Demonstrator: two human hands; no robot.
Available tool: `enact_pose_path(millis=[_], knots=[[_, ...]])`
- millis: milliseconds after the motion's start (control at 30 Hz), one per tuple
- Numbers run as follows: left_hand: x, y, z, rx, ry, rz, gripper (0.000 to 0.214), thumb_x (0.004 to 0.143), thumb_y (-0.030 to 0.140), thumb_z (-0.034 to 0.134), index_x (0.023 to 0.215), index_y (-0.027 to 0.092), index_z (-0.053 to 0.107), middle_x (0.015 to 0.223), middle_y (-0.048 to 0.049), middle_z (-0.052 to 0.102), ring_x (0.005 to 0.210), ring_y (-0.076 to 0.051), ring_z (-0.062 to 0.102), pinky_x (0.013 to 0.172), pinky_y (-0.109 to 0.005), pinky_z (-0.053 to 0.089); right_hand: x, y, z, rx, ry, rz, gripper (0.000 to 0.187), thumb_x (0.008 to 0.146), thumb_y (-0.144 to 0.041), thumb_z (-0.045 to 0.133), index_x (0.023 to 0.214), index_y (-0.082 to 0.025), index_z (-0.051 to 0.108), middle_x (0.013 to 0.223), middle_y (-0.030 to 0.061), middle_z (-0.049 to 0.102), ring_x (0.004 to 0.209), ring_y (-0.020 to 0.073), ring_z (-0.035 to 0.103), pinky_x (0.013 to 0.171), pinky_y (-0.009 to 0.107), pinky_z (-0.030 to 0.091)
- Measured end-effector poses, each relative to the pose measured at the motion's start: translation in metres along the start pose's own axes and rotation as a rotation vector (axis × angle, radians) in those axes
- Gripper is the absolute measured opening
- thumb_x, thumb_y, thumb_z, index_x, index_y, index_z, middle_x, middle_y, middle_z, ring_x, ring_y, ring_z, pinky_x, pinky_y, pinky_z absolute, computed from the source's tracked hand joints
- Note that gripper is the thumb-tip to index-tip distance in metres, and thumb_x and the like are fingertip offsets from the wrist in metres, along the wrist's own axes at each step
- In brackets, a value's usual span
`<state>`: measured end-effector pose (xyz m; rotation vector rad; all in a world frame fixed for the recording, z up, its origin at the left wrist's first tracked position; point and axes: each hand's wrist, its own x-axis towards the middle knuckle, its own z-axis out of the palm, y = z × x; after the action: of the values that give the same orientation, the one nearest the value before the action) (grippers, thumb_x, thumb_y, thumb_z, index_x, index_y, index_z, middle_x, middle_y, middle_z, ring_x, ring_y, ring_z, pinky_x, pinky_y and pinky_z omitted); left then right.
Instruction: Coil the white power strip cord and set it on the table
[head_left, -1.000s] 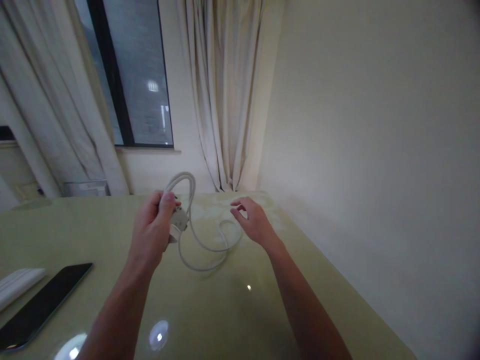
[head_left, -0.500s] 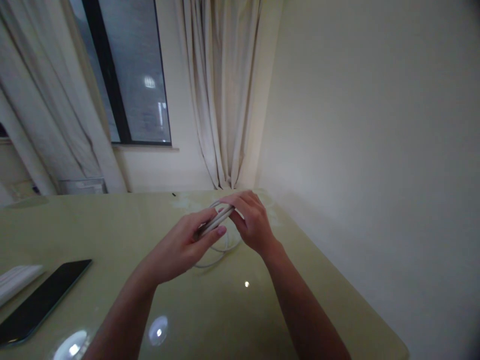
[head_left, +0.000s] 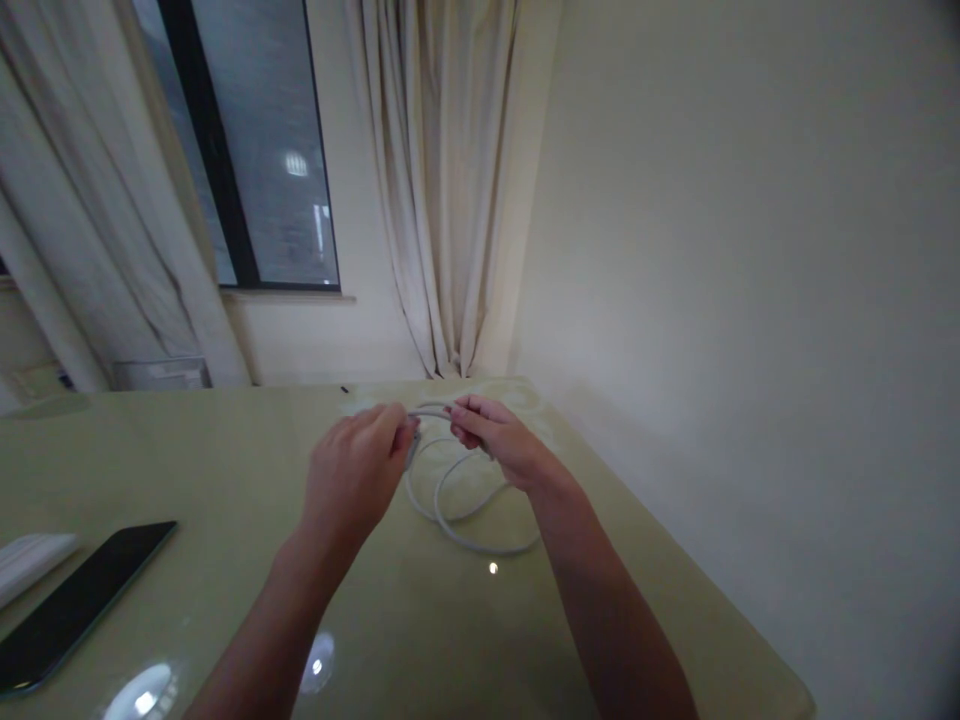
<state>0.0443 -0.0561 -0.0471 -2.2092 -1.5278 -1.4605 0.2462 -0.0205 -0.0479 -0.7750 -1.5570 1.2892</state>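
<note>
A white cable (head_left: 480,548) runs between my two hands, and its loose loops hang or lie below them over the table. My left hand (head_left: 356,465) is closed around part of the cable, its fingers turned away from me, so the held part is mostly hidden. With thumb and fingers together, my right hand (head_left: 491,432) pinches the cable a short way to the right. Two strands of it span the gap between the hands.
The glossy pale green table (head_left: 225,450) ends at a wall on the right. At the left lie a black phone-like slab (head_left: 82,605) and a white box-like object (head_left: 34,562). A small dark bit (head_left: 344,389) lies near the far edge, before the curtain (head_left: 450,200).
The bundled strands between my hands have loosened, and wider loops now show below. My left hand has turned over, knuckles up; my right hand has turned its fingers toward the left.
</note>
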Motion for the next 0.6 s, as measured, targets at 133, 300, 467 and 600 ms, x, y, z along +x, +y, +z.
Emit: enact_pose_path(millis=[133, 300, 467, 600], knots=[[-0.003, 0.017, 0.014, -0.467, -0.153, -0.210, 0.028, 0.094, 0.050, 0.066, 0.086, 0.023, 0.068, 0.079, -0.0041, 0.071, 0.070, -0.022, 0.064, 0.065, -0.030, 0.043, 0.001, 0.001, 0.016, 0.205, 0.132, -0.042, 0.043, 0.080, -0.054, 0.081, 0.091, -0.020, 0.056, 0.070, -0.0053, 0.057, 0.059, 0.0094, 0.046, 0.057, 0.023, 0.034], [-0.004, 0.021, 0.033, -0.869, -0.150, -0.358, 0.041, 0.095, 0.056, 0.064, 0.075, 0.019, 0.065, 0.071, -0.0024, 0.067, 0.070, -0.018, 0.063, 0.068, -0.030, 0.050, 0.001, 0.009, 0.041, 0.288, 0.067, -0.049, 0.043, 0.082, -0.056, 0.081, 0.091, -0.023, 0.054, 0.072, -0.0062, 0.057, 0.058, 0.0099, 0.052, 0.058, 0.024, 0.045], [-0.003, 0.013, 0.039, -1.189, 0.078, -0.630, 0.030, 0.087, 0.048, 0.073, 0.091, 0.019, 0.066, 0.092, -0.0054, 0.076, 0.089, -0.020, 0.071, 0.086, -0.037, 0.057, 0.003, 0.008, 0.044, 0.274, 0.176, -0.139, 0.032, 0.090, -0.051, 0.074, 0.096, -0.021, 0.065, 0.096, 0.0025, 0.071, 0.091, 0.0150, 0.068, 0.089, 0.030, 0.056], [0.007, -0.002, 0.024, -1.349, 0.256, -0.765, 0.018, 0.093, 0.031, 0.067, 0.085, 0.020, 0.056, 0.064, 0.0067, 0.053, 0.059, -0.010, 0.055, 0.068, -0.026, 0.055, 0.001, -0.002, 0.035, 0.312, 0.342, -0.169, 0.031, 0.094, -0.051, 0.069, 0.103, -0.021, 0.068, 0.081, -0.0003, 0.066, 0.064, 0.0099, 0.056, 0.058, 0.022, 0.048]])
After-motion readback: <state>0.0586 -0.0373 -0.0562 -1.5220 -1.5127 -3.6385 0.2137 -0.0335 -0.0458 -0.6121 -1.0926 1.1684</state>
